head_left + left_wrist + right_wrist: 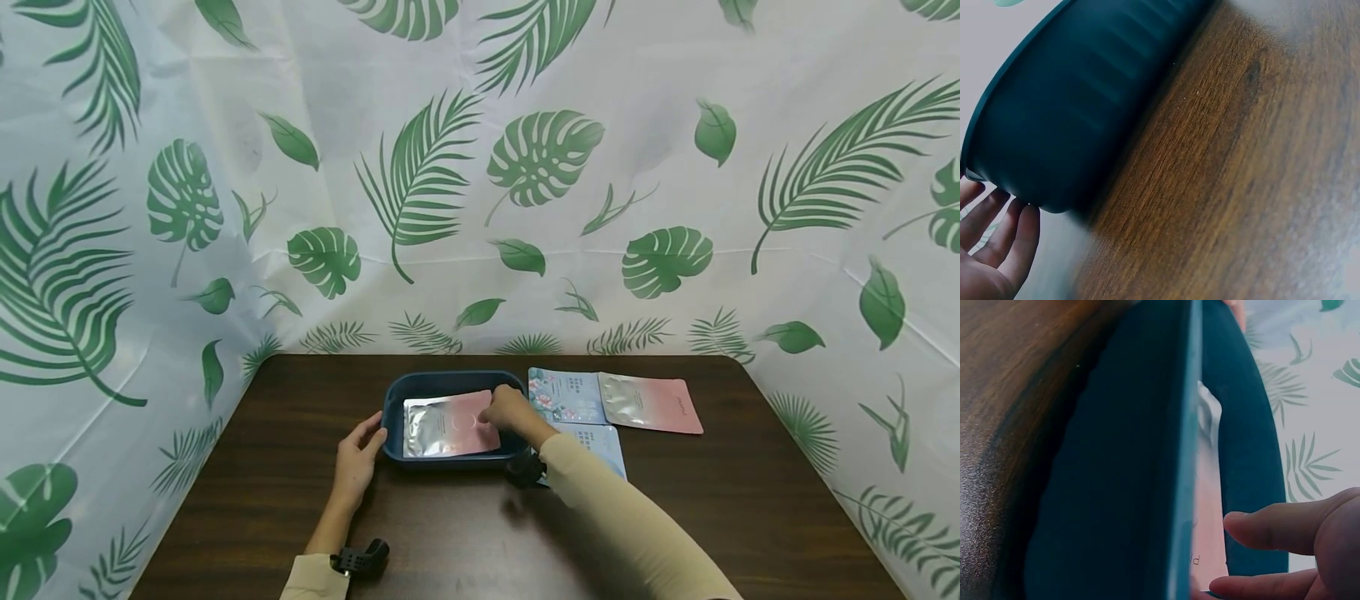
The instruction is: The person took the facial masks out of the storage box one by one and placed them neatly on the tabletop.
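Observation:
A dark blue plastic tub (450, 382) stands near the back of the table. In it lies a flat pink-and-silver foil packet (450, 425). My left hand (356, 462) touches the tub's left end; the left wrist view has its fingertips (1029, 215) against the outer wall just under the rim. Over the right side of the tub reaches my right hand (517, 412), at the packet's right end. Seen from the right wrist, its thumb (1266, 528) and a finger are spread apart beside the packet's edge, and part of the packet is hidden behind the tub wall.
Right of the tub lie two blue flowered packets (562, 396), one partly under the right forearm in view. Another pink-and-silver packet (652, 402) lies beyond them. A leaf-patterned sheet (450, 317) hangs behind the dark wooden table (300, 417).

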Tool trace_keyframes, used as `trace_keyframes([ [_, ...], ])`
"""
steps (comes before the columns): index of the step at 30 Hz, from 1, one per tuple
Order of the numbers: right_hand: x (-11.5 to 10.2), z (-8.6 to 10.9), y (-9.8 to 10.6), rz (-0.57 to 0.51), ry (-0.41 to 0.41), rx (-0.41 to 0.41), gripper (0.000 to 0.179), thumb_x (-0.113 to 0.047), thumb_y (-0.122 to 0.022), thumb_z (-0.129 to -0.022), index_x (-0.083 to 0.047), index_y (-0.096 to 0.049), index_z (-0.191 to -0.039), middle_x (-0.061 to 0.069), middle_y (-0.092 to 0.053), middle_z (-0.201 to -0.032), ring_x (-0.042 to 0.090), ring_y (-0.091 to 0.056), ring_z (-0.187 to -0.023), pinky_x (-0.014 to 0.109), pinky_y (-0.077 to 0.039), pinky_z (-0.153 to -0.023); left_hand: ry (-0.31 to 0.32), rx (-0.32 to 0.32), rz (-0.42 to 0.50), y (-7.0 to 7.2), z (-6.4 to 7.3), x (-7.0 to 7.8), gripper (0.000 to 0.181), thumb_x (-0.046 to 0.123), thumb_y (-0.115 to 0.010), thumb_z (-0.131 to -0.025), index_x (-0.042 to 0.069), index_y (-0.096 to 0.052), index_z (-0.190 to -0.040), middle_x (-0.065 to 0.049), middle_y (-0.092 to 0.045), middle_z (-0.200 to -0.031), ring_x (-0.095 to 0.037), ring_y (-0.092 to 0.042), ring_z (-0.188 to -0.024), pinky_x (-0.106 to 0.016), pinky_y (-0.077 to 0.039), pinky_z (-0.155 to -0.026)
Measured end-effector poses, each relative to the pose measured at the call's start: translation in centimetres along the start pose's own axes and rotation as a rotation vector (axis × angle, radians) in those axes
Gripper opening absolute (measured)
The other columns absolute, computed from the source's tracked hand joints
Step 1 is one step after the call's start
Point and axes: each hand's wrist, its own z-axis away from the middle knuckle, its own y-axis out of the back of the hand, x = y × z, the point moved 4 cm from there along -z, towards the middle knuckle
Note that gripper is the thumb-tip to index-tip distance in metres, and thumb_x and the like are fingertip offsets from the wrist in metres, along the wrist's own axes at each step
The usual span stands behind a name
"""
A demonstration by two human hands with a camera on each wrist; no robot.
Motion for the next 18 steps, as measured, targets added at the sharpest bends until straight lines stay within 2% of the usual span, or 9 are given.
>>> trace_keyframes([
  [3,0.0,-0.1,-0.3,0.016,-0.003,0.006,0.018,-0.014,-0.071,-0.085,0.001,-0.066,-0.076,0.003,-0.047,-0.058,0.016,-0.047,-0.053,0.024,-0.039,-0.048,0.005,-0.005,0.008,0.0,0.0,-0.1,0.043,0.014,-0.055,-0.1,0.0,-0.05,-0.14,-0.023,-0.054,-0.138,0.002,-0.055,-0.091,-0.012,-0.049,-0.075],
  [8,-0.1,0.0,-0.5,0.023,-0.005,0.02,0.017,-0.014,-0.071,-0.085,0.003,-0.066,-0.087,0.004,-0.051,-0.063,0.016,-0.05,-0.055,0.024,-0.04,-0.05,0.003,-0.001,-0.005,0.0,0.1,0.1,0.042,0.014,-0.055,-0.1,0.0,-0.05,-0.14,-0.023,-0.053,-0.139,-0.002,-0.056,-0.096,-0.012,-0.049,-0.078],
  [10,-0.1,0.0,-0.6,0.011,-0.006,0.026,0.016,-0.013,-0.071,-0.085,0.002,-0.066,-0.084,0.004,-0.05,-0.061,0.016,-0.05,-0.054,0.024,-0.04,-0.049,0.004,0.002,-0.01,-0.1,0.2,0.2,0.042,0.014,-0.055,-0.1,0.001,-0.051,-0.139,-0.022,-0.053,-0.14,-0.004,-0.057,-0.099,-0.013,-0.049,-0.079],
  [14,0.0,-0.1,-0.8,-0.007,0.0,0.053,0.018,-0.01,-0.071,-0.083,-0.002,-0.062,-0.069,0.002,-0.045,-0.055,0.015,-0.046,-0.051,0.024,-0.037,-0.047,0.006,0.001,-0.008,-0.1,0.3,0.4,0.042,0.014,-0.055,-0.099,0.001,-0.051,-0.139,-0.021,-0.052,-0.142,-0.003,-0.057,-0.101,-0.013,-0.049,-0.081],
  [18,0.2,-0.3,-1.1,-0.046,-0.015,0.088,0.017,-0.01,-0.071,-0.083,0.0,-0.066,-0.071,0.003,-0.047,-0.057,0.015,-0.047,-0.051,0.024,-0.038,-0.047,0.003,-0.001,-0.006,-0.1,0.3,0.5,0.042,0.014,-0.055,-0.099,0.001,-0.051,-0.139,-0.021,-0.051,-0.142,-0.001,-0.056,-0.1,-0.013,-0.049,-0.081],
])
